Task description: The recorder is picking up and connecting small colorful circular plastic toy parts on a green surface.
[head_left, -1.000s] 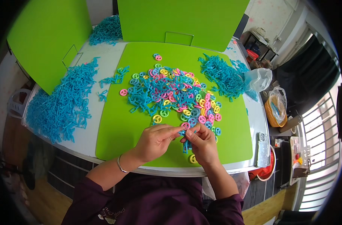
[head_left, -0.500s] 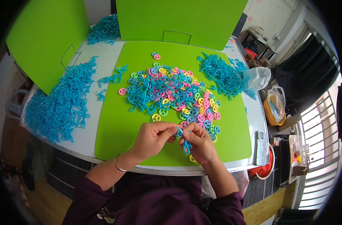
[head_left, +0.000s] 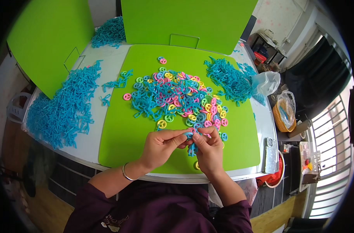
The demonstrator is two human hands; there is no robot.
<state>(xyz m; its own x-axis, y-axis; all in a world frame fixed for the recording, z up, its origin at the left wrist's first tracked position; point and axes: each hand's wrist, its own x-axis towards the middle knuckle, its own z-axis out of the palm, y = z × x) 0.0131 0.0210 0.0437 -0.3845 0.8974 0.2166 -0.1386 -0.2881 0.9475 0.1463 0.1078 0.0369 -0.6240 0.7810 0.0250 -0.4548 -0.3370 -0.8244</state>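
Note:
My left hand [head_left: 161,149] pinches a blue plastic ring [head_left: 188,135] between thumb and forefinger. From the other side my right hand [head_left: 209,151] closes its thumb and fingers at the same ring. A blue plastic piece [head_left: 192,150] hangs below, against the right fingers; how it joins the ring is hidden. Just beyond the hands lies a mixed heap of pink, yellow, green and blue spoked rings [head_left: 208,109], with blue plastic pieces [head_left: 146,101] strewn over its left part. One yellow ring [head_left: 196,165] lies beneath my right wrist.
A green board [head_left: 126,147] covers the table's middle. Big piles of blue pieces stand at left [head_left: 56,116], far left [head_left: 109,32] and right [head_left: 230,79]. Upright green panels [head_left: 188,19] rise behind. A phone [head_left: 269,155] lies at the right edge, a clear bag [head_left: 266,82] farther back.
My right hand has turned more upright and its thumb has come closer to my left fingertips. The ring has tilted flatter, and the hanging blue piece has shifted slightly left and up.

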